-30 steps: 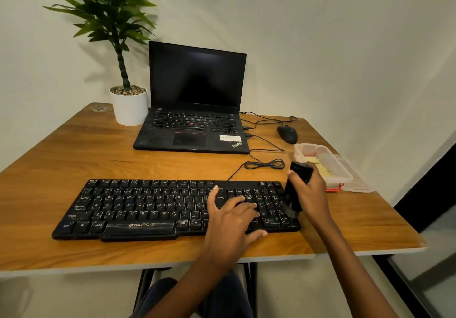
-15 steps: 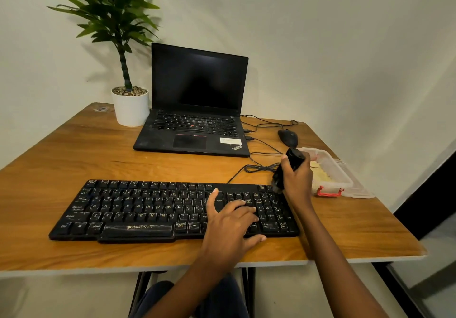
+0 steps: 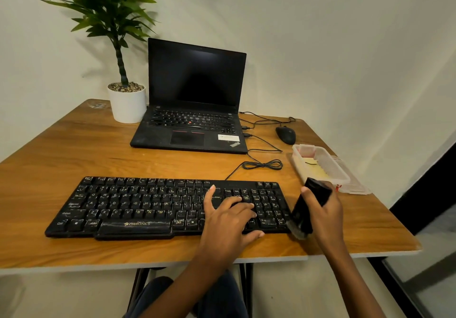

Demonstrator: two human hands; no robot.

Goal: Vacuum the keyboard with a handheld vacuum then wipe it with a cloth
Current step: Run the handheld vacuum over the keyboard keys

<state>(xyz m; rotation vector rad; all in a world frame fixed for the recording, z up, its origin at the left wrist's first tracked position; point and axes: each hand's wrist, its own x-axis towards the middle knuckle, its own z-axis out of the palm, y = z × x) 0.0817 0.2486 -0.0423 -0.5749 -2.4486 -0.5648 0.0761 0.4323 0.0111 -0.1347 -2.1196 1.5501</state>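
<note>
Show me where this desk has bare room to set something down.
Widest bare wood lies left, between the white plant pot and the black corded keyboard. A strip also runs between keyboard and open black laptop. The right side is crowded: coiled cable, black mouse, clear plastic box.

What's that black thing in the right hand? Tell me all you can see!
It is a small black handheld vacuum, slim and smooth, plastic by its look. The right hand grips its upper half. It tilts, top leaning away and right, its greyish tip pointing down beside the near right corner of the black computer keyboard. Whether the tip touches anything cannot be told.
</note>
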